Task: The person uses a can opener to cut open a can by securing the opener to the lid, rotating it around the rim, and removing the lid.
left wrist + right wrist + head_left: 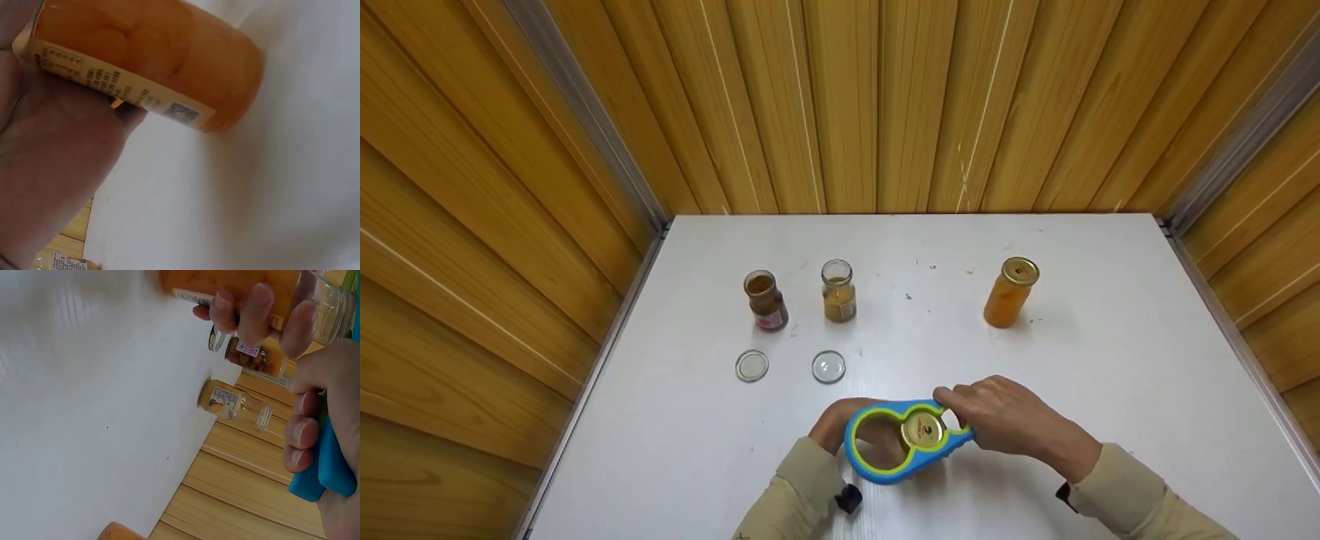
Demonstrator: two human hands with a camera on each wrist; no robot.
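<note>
Nearest you on the white table (1110, 337), your left hand (836, 424) wraps its fingers around an orange-filled jar (146, 62), while your right hand (1005, 420) grips the blue and green opener (896, 442) seated over its gold lid (923, 430). Farther off lie two loose lids (752, 366), then two open jars (766, 301) and a sealed orange jar (1009, 293)

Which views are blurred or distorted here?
Head view: sharp, wide-angle bending of the wooden wall slats. Left wrist view: the orange-filled glass jar and left hand are soft, too close. Right wrist view: the white table is streaked with blur, the blue jar opener unfocused.
</note>
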